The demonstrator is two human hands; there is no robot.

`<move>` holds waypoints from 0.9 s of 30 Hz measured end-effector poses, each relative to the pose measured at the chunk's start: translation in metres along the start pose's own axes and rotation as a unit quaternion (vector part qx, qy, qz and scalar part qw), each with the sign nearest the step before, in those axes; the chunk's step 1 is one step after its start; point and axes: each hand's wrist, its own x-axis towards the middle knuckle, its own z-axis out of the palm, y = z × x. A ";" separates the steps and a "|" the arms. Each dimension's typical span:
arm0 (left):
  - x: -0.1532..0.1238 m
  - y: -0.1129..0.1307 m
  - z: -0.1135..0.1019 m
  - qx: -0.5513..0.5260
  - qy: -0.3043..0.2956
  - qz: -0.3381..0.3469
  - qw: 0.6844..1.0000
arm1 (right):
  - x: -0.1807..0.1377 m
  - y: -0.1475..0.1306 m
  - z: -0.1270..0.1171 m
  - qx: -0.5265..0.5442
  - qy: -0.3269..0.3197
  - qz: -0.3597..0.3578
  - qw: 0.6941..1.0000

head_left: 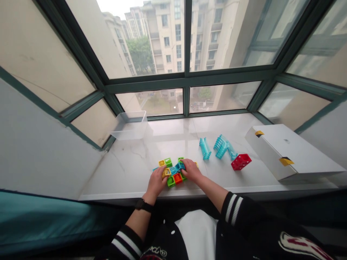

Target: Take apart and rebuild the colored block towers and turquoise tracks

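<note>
A cluster of hollow plastic building blocks in green, yellow, red and blue lies on the white sill near its front edge, with a red block (178,178) at its near side. My left hand (157,181) is closed at the cluster's left, its fingers on a yellow block (166,173). From the right, my right hand (192,170) has its fingers closed on a blue block (179,167) on top of the cluster. My fingers and palm hide some of the blocks on the right. A green block (168,161) shows at the far side.
Right of the cluster lie translucent turquoise track pieces (205,148), (221,146) and a red hollow block piece (241,161). A white box (295,151) with yellow-and-black tabs stands at the far right. A clear plastic bin (130,126) sits at the back left, by the window frame (217,83).
</note>
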 end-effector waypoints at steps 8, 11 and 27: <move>-0.010 0.001 0.000 -0.080 0.016 -0.003 0.997 | -0.011 0.002 -0.001 -0.027 0.003 -0.039 0.999; -0.012 0.003 -0.001 -0.098 0.022 0.003 0.995 | -0.014 0.002 0.004 -0.060 -0.011 -0.041 0.997; -0.009 0.003 0.004 -0.202 0.049 -0.092 0.974 | -0.005 -0.011 0.015 -0.061 0.012 -0.008 0.998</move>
